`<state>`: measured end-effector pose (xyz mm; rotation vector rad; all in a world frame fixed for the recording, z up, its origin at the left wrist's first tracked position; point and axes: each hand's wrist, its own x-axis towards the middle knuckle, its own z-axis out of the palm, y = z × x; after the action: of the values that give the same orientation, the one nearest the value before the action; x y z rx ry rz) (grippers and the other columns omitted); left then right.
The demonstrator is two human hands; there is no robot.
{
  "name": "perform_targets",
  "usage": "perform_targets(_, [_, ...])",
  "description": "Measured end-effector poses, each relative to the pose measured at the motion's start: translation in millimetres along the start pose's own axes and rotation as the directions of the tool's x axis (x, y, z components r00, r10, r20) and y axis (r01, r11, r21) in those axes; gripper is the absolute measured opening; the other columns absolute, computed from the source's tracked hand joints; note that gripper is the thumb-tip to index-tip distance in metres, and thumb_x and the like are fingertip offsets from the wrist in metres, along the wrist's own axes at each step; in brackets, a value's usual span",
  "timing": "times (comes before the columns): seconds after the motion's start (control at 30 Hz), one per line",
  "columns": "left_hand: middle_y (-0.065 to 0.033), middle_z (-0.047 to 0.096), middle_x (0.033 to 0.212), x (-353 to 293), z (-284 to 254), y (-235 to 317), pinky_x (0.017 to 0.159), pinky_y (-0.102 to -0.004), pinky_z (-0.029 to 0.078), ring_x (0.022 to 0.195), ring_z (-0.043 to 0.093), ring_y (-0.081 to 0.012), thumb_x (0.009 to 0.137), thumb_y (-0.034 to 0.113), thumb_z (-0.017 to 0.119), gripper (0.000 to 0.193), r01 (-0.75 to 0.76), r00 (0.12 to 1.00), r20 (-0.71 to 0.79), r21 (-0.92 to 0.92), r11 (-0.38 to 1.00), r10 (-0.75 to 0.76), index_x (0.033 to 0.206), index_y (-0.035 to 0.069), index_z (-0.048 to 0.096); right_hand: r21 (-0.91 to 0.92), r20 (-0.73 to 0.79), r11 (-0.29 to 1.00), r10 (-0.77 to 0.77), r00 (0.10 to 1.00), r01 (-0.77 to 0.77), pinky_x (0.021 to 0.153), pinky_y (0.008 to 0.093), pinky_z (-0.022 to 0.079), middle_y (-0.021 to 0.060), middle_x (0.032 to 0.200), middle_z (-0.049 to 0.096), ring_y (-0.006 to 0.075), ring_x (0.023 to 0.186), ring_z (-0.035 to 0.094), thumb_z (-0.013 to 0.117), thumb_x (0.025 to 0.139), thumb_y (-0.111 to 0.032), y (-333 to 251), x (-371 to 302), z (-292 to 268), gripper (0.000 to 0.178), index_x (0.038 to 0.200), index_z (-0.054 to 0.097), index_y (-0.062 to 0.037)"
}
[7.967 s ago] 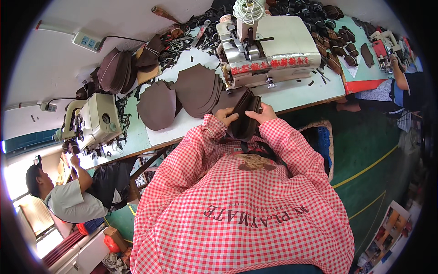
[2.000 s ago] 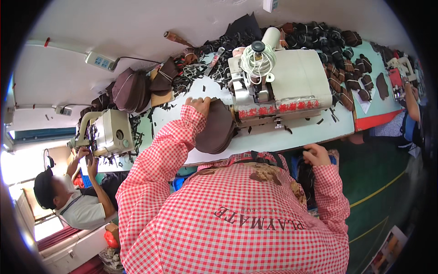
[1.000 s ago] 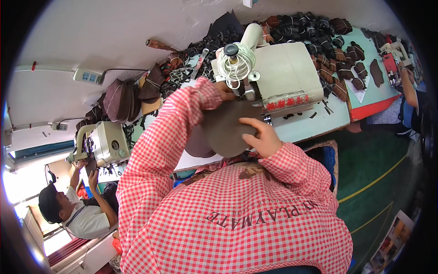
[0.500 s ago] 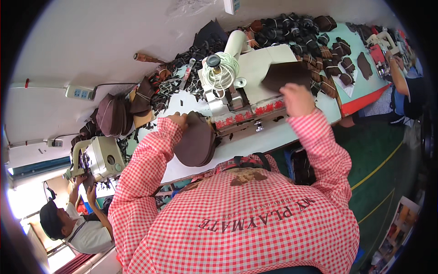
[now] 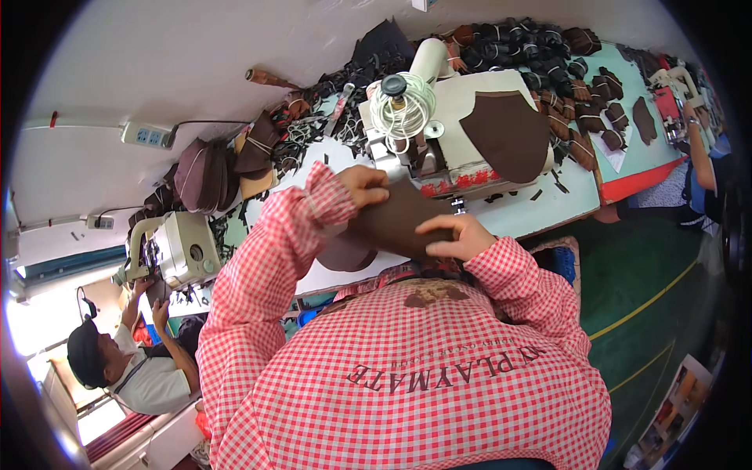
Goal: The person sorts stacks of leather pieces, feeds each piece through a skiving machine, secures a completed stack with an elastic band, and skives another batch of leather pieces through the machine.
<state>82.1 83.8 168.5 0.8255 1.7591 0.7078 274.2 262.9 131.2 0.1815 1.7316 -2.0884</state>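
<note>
— What holds things here, and what is in them?

— No bins or boxes show. The long pale green worktable [image 5: 572, 207] carries everything loose: heaps of dark brown leather cut pieces [image 5: 540, 55] along its far edge, a stack of rounded brown panels [image 5: 202, 174] to the left, and black scraps around the cream sewing machine [image 5: 470, 117]. On top of that machine lies one flat dark brown shield-shaped piece [image 5: 507, 133], beside a cone of white thread [image 5: 401, 110].

— And the piece being handled?

— It is a dark brown leather piece [image 5: 395, 227], matte, smooth, with a curved edge, held just in front of the machine over the table's near edge. The left hand [image 5: 364, 186] grips its upper end, fingers closed over the edge. The right hand [image 5: 452, 237] lies on its lower right part, fingers bent and pressing down with the thumb underneath.

— Any packages, labels or signs?

— A white power strip [image 5: 147, 135] is fixed to the wall at the left. Red markings run along the machine's front edge [image 5: 462, 184]. Another person [image 5: 133, 376] sits at a second cream machine [image 5: 184, 249] at lower left.
</note>
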Motion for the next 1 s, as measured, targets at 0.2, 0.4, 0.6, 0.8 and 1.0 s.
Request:
perform_targets(0.2, [-0.0121, 0.064, 0.081, 46.8, -8.6, -13.9, 0.068, -0.0348, 0.047, 0.073, 0.061, -0.0224, 0.082, 0.022, 0.051, 0.027, 0.159, 0.983, -0.136, 0.312, 0.937, -0.122, 0.089, 0.000, 0.063, 0.014, -0.334, 0.996, -0.081, 0.939, 0.091, 0.077, 0.0253, 0.048, 0.0104, 0.099, 0.062, 0.0133, 0.087, 0.059, 0.060, 0.075, -0.002, 9.5, 23.7, 19.6, 0.035, 0.110, 0.057, 0.0004])
perform_targets(0.4, [-0.0156, 0.064, 0.088, 51.5, -18.8, -6.1, 0.073, -0.0366, 0.046, 0.081, 0.061, -0.0273, 0.082, 0.021, 0.051, 0.029, -0.032, 0.996, -0.070, 0.382, 0.924, 0.063, 0.104, 0.005, 0.060, -0.028, -0.363, 0.982, -0.183, 0.913, 0.186, 0.076, 0.0248, 0.048, 0.0124, 0.103, 0.060, 0.0147, 0.087, 0.059, 0.061, 0.076, -0.003, 7.9, 14.9, 19.1, 0.044, 0.118, 0.051, 0.0007])
perform_targets(0.6, [-0.0127, 0.061, 0.096, 40.1, -0.5, -5.0, 0.077, -0.0394, 0.046, 0.093, 0.058, -0.0268, 0.085, 0.021, 0.050, 0.024, -0.103, 0.950, -0.170, 0.621, 0.777, 0.262, 0.099, 0.005, 0.059, -0.325, -0.611, 0.943, -0.261, 0.748, 0.063, 0.070, 0.0257, 0.047, 0.0100, 0.086, 0.062, 0.0124, 0.078, 0.057, 0.059, 0.075, 0.001, -26.9, -32.4, -57.2, 0.041, 0.115, 0.053, -0.0003])
perform_targets(0.8, [-0.0199, 0.059, 0.104, -15.8, -21.3, -50.9, 0.079, -0.0419, 0.047, 0.096, 0.057, -0.0347, 0.084, 0.033, 0.054, 0.041, 0.446, 0.841, -0.244, 0.819, 0.361, -0.483, 0.116, 0.008, 0.050, -0.944, -0.325, 0.304, -0.927, 0.187, -0.131, 0.070, 0.0334, 0.048, 0.0108, 0.085, 0.063, 0.0258, 0.078, 0.060, 0.057, 0.070, 0.006, -108.3, -51.6, -87.4, 0.028, 0.095, 0.064, -0.0051])
perform_targets(1.0, [-0.0157, 0.058, 0.105, -31.3, 3.0, -84.1, 0.079, -0.0430, 0.046, 0.094, 0.057, -0.0337, 0.079, 0.026, 0.061, 0.037, 0.435, 0.895, -0.420, 0.754, 0.492, -0.146, 0.110, 0.008, 0.055, -0.935, -0.274, 0.353, -0.718, 0.640, -0.004, 0.070, 0.0367, 0.048, 0.0053, 0.088, 0.061, 0.0257, 0.079, 0.056, 0.063, 0.069, -0.012, -28.2, 3.5, -54.0, 0.019, 0.088, 0.063, -0.0100])
